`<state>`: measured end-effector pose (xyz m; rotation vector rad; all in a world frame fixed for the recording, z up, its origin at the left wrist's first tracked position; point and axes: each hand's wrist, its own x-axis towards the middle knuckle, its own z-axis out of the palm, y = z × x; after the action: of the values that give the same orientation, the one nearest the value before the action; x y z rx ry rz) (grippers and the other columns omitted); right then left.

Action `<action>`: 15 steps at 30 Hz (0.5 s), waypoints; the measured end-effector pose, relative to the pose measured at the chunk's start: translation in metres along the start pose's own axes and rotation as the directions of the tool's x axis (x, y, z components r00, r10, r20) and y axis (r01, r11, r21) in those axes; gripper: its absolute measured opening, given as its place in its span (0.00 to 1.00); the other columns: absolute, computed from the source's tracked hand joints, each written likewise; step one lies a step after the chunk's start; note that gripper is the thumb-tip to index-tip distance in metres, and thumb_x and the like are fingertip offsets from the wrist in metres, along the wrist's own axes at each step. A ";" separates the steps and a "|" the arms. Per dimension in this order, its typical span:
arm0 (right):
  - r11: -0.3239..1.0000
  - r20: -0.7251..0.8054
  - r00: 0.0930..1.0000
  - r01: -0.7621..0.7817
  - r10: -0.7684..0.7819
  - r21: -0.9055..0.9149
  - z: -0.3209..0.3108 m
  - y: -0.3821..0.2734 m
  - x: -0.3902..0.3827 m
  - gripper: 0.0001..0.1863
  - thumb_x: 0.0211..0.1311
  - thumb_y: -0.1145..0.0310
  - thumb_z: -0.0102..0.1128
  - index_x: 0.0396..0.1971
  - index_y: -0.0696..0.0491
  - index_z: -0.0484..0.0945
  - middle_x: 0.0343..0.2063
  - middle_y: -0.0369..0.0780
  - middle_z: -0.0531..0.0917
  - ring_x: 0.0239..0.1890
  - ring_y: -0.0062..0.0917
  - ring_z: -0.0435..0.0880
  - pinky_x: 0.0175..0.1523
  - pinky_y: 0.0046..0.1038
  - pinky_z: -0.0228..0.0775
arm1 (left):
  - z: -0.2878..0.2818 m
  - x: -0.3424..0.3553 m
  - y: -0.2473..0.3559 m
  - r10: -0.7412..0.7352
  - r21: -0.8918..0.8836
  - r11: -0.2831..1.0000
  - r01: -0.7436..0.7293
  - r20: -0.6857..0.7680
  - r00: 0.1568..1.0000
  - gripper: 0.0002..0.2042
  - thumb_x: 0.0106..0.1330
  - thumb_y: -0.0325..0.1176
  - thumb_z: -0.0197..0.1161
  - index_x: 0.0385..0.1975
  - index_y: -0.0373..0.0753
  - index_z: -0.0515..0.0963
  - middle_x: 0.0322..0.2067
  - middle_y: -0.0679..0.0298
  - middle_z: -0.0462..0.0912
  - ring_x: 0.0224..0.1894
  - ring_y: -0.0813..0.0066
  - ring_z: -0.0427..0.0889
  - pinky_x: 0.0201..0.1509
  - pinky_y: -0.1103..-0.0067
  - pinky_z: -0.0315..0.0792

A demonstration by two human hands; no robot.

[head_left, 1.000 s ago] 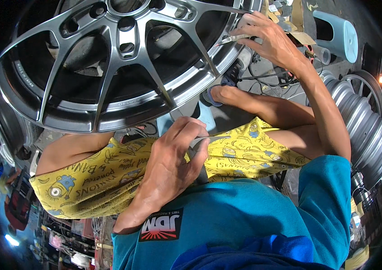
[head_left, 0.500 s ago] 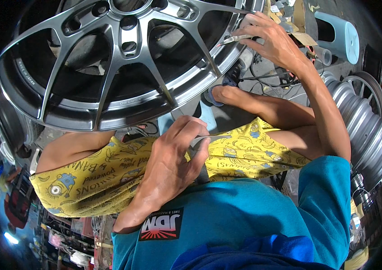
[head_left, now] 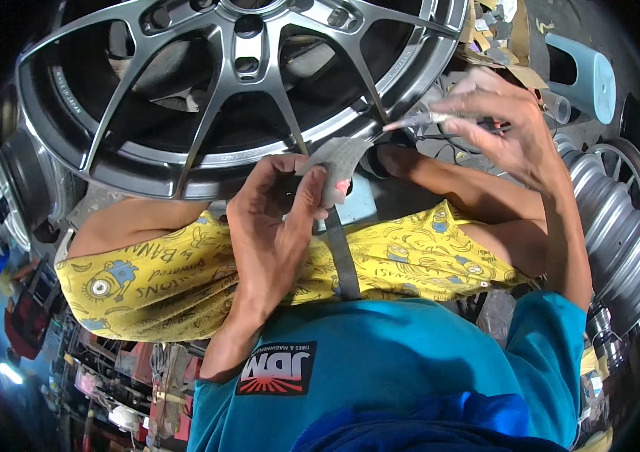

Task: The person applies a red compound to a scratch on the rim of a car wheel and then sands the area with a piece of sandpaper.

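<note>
Left hand [head_left: 271,218], centre: pinching curved grey sheet [head_left: 336,167], red-marked. Right hand [head_left: 501,126], upper right, blurred: grasping slim tool [head_left: 415,120], long axis near-horizontal, reddish tip leftward, just beside sheet's upper-right edge; contact unclear. Spoked wheel [head_left: 224,89], upper left.

At the upper right of the frame, the right hand [head_left: 499,124] is showing blurred, and the slim tool [head_left: 421,120] it is holding is smearing too much to reveal its kind. Near the centre, the curved grey sheet [head_left: 337,164] is hiding fingertips of the left hand [head_left: 273,215] and part of a light-blue object [head_left: 361,199], while the top edge is cutting off the spoked wheel [head_left: 248,49].
</note>
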<state>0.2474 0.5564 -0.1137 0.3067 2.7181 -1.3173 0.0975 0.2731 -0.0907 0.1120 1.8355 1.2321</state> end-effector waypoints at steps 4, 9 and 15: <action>0.992 -0.028 0.995 0.096 -0.094 0.082 0.007 -0.027 -0.004 0.12 0.62 0.71 0.75 0.44 0.58 0.92 0.35 0.40 0.87 0.40 0.31 0.84 0.47 0.35 0.77 | -0.002 0.004 -0.003 0.036 -0.052 0.998 -0.036 -0.017 0.999 0.11 0.77 0.34 0.70 0.47 0.31 0.83 0.36 0.61 0.90 0.35 0.79 0.87 0.38 0.81 0.79; 0.983 -0.045 0.986 0.165 -0.162 0.076 0.026 -0.038 -0.004 0.12 0.60 0.73 0.75 0.44 0.57 0.91 0.30 0.40 0.81 0.36 0.33 0.81 0.42 0.35 0.75 | 0.000 0.004 -0.008 0.090 -0.108 0.990 -0.094 -0.046 0.995 0.10 0.77 0.32 0.68 0.48 0.32 0.83 0.37 0.60 0.91 0.35 0.79 0.87 0.39 0.81 0.79; 0.986 -0.082 0.985 0.158 -0.154 0.043 0.028 -0.041 -0.003 0.13 0.59 0.73 0.76 0.44 0.56 0.91 0.30 0.40 0.82 0.36 0.33 0.81 0.41 0.34 0.75 | -0.001 0.005 -0.007 0.103 -0.120 0.987 -0.107 -0.034 0.994 0.10 0.77 0.32 0.69 0.48 0.31 0.83 0.37 0.59 0.91 0.35 0.79 0.87 0.37 0.82 0.79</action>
<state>0.2411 0.5089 -0.0991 0.1548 2.8292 -1.4439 0.0967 0.2719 -0.0995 0.1256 1.7923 1.4228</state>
